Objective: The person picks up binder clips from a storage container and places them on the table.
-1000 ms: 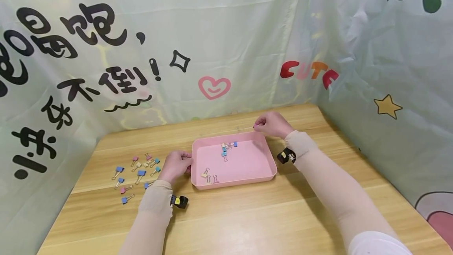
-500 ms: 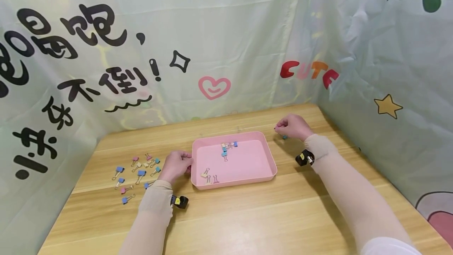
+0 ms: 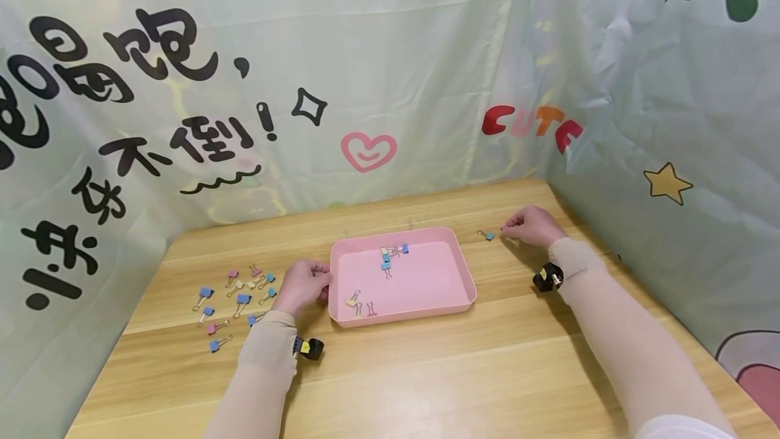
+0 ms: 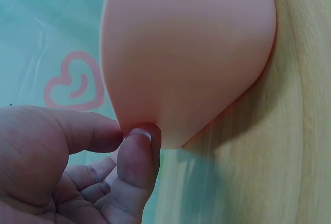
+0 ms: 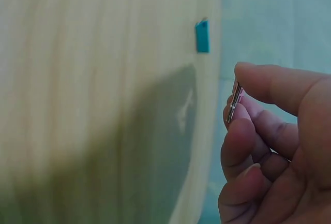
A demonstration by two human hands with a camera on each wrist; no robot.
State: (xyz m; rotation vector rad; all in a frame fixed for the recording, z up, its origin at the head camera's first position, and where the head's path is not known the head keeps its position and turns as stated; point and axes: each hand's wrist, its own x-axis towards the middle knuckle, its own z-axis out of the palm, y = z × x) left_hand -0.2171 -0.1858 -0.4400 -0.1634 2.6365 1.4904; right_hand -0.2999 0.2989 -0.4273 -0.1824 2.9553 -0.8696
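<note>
With thumb and a finger, my left hand (image 3: 301, 286) pinches the left rim of a pink tray (image 3: 429, 283); the left wrist view shows this grip on the tray wall (image 4: 191, 53) up close. My right hand (image 3: 533, 227) is right of the tray, above the table, and pinches a small binder clip (image 5: 236, 102) that looks pink, mostly hidden by the fingers. Left of that hand, a teal binder clip (image 3: 489, 236) lies on the table. Inside the tray are several binder clips: a teal one (image 3: 386, 266), a blue one (image 3: 405, 248) and a yellow one (image 3: 351, 302) among them.
Several blue, pink, yellow and teal binder clips lie scattered on the wooden table (image 3: 426, 371) left of my left hand, including a large blue clip (image 3: 243, 299). A printed cloth (image 3: 426, 87) hangs behind the table and along its right side.
My right hand has moved right from the tray's back right corner, carrying the pinched clip; the teal clip beside it has come into view. My left hand and the tray stay put.
</note>
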